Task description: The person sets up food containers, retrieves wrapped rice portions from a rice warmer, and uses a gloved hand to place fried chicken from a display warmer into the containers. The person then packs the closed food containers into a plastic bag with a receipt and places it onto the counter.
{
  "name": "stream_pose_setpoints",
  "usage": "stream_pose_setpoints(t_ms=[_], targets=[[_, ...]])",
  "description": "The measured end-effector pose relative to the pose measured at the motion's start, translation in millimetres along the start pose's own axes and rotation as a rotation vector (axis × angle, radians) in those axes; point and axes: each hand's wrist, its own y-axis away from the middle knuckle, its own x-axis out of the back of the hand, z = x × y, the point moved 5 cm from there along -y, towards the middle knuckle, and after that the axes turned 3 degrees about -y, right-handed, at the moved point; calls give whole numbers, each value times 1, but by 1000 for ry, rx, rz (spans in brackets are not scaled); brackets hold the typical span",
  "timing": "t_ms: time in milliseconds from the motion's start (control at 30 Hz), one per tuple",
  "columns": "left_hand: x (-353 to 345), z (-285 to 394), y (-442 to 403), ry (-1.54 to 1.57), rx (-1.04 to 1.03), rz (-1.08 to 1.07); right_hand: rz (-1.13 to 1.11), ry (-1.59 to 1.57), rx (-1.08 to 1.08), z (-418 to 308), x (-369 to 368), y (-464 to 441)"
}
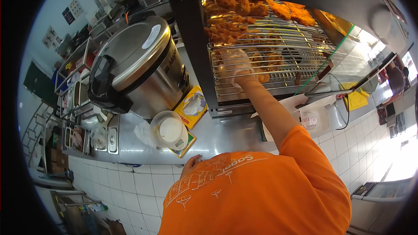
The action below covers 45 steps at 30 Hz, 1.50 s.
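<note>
Lower fried pcs [267, 59]: golden-brn w/ rough, craggy crust; lying clustered beneath a wire rack [311, 45], approx 2 o'clock from view ctr; partly hidden by its wires.

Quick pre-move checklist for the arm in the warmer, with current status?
1. Right hand under the upper wire rack: ok, wires cross in front of it.
2. Secure hold on a fried piece: cannot tell, the wires and the hand itself hide the fingertips.
3. Glass pane out of the arm's path: ok, it sits to the right of the forearm.
4. Left hand away from the warmer: ok, it is at the edge of the counter.
5. White box unobstructed: not ok, the right arm covers part of it in this view.
</note>
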Motion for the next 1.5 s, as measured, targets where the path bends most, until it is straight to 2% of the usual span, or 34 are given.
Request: stream_pose_setpoints(t_ms=[133,333,467,533,567,600,667,733,867,900,933,967,1033,1133,1167,1233,1267,1333,1400,1433,1500], targets=[[4,-2,-4,69,13,41,-75,-66,-146,5,11,1],[2,-36,-18,140,10,-15,-105,-135,-198,1,16,10],[-8,-46,-26,148,22,-78,166,-288,-114,-6,-29,0],[-14,-45,-28,140,25,-99,195,-465,-137,-12,-1,22],[-16,-45,-29,133,25,-110,119,-549,-182,-10,21,41],[-19,-45,-31,133,27,-117,251,-594,-163,-9,18,49],[-22,-44,-31,123,29,-143,182,-703,-274,-10,27,74],[-27,-44,-33,116,33,-172,266,-764,-221,-8,40,113],[-41,-40,-39,91,49,-243,323,-1303,-192,27,-5,203],[-44,-38,-40,84,54,-259,295,-1338,-318,46,-12,225],[-48,-38,-41,83,56,-273,135,-1339,-572,69,1,247],[-51,-39,-41,81,59,-285,121,-1854,-649,94,-43,265],[-60,-36,-43,74,51,-316,290,-2224,-720,131,-35,305],[-84,-20,-41,59,4,-380,481,-2489,-729,166,-40,358],[-96,-11,-39,53,-24,-409,481,-2488,-720,178,-45,369],[-125,16,-34,-17,118,-352,462,-2488,-696,205,-64,380],[-137,23,-36,-26,193,-357,439,-2382,-819,220,-77,384],[-163,40,-33,-130,112,-339,376,-2159,-1023,254,-103,384],[-185,56,-41,-217,16,-350,320,-1719,-1128,288,-122,370],[-197,72,-41,-226,-51,-338,298,-1503,-1160,301,-135,364],[-222,114,-42,-260,-236,-279,234,-1152,-1046,327,-205,352]])
